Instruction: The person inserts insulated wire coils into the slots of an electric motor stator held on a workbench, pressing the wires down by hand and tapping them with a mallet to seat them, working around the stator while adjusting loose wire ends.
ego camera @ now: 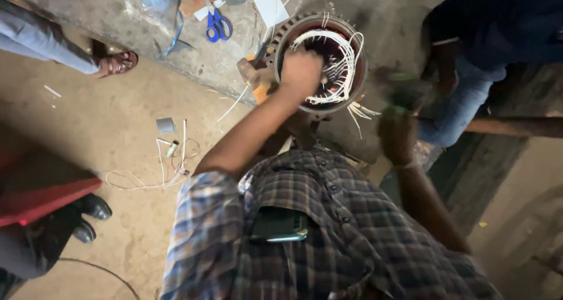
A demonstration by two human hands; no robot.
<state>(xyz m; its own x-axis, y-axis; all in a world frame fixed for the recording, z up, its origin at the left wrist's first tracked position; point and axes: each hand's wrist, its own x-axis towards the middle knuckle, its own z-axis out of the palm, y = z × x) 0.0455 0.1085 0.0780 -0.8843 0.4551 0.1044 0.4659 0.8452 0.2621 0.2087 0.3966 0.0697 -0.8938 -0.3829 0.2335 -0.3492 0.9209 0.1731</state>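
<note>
As its bore faces up, stator [320, 62] meets left hand [300, 71].

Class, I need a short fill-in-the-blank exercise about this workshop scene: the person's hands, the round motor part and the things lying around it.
1. The left hand reaches into the round motor stator, wound with ____ wires.
2. The scissors on the concrete slab have ____ handles.
3. The right hand is ____ the stator, not inside it.
4. A phone sits in the checked shirt's ____.

Missing words: white; blue; beside; pocket
</note>
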